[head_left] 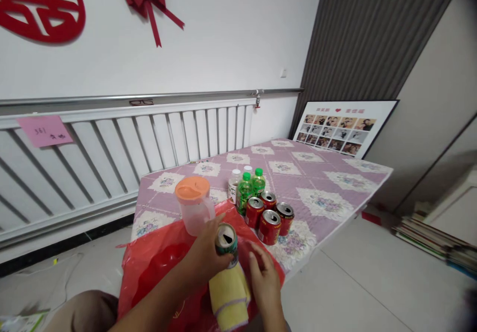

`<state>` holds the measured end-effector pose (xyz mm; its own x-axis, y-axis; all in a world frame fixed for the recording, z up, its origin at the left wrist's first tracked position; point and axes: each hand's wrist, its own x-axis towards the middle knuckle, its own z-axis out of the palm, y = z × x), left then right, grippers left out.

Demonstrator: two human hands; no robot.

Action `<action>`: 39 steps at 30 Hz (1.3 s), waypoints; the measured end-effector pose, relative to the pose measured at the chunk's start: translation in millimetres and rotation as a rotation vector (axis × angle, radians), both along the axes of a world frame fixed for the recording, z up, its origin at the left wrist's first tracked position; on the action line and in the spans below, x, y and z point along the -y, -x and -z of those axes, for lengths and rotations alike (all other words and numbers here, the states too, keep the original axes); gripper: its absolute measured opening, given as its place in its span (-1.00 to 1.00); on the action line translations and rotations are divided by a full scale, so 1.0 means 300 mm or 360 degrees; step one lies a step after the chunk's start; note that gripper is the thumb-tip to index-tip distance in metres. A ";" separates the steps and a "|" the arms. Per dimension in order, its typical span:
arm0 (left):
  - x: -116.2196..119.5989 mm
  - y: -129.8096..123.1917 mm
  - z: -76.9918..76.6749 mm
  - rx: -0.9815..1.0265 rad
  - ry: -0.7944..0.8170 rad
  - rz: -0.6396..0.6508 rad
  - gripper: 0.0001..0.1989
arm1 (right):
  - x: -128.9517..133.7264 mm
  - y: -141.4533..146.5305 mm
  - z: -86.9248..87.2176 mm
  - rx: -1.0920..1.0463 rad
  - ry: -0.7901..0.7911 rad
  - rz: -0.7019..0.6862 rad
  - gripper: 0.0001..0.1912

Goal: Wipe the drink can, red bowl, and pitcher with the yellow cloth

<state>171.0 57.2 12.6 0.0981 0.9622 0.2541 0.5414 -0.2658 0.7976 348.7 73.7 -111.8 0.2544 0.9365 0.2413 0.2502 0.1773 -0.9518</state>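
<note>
My left hand (208,250) is closed round a green drink can (231,248), its opened top facing up. To the right of the can, my right hand (265,277) is held apart from it, fingers loosely curved with nothing in them. Just below the can is a folded yellow cloth (229,297) with a pale purple edge. A red plastic bag (143,250) is spread under both hands. Behind my left hand stands a clear pitcher (194,215) with an orange lid. Several opened red cans (269,227) stand grouped beyond my right hand.
Bottles with green caps (245,193) and white caps (234,185) stand behind the red cans. A patterned purple cloth (320,173) covers the table. A white radiator (179,138) runs along the wall, and a framed photo board (335,128) leans at the far end.
</note>
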 end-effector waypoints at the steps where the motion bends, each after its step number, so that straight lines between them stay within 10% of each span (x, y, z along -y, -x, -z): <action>1: -0.030 -0.022 0.010 -0.0021 -0.0035 0.0006 -0.17 | -0.003 -0.015 -0.001 -0.0092 0.0042 0.0060 -0.56; 20: -0.320 -0.243 0.224 -0.0239 0.0085 -0.0160 0.00 | -0.015 -0.072 -0.046 -0.0691 0.0292 0.0188 -0.55; 39: -0.308 -0.240 0.212 -0.0207 0.0079 -0.0124 0.06 | -0.026 -0.072 -0.049 -0.0783 0.0304 0.0186 -0.56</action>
<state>243.1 149.7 -50.8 0.0515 0.9792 0.1963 0.6585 -0.1811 0.7305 370.2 81.6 -97.0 0.3993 0.9109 -0.1042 -0.2256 -0.0125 -0.9741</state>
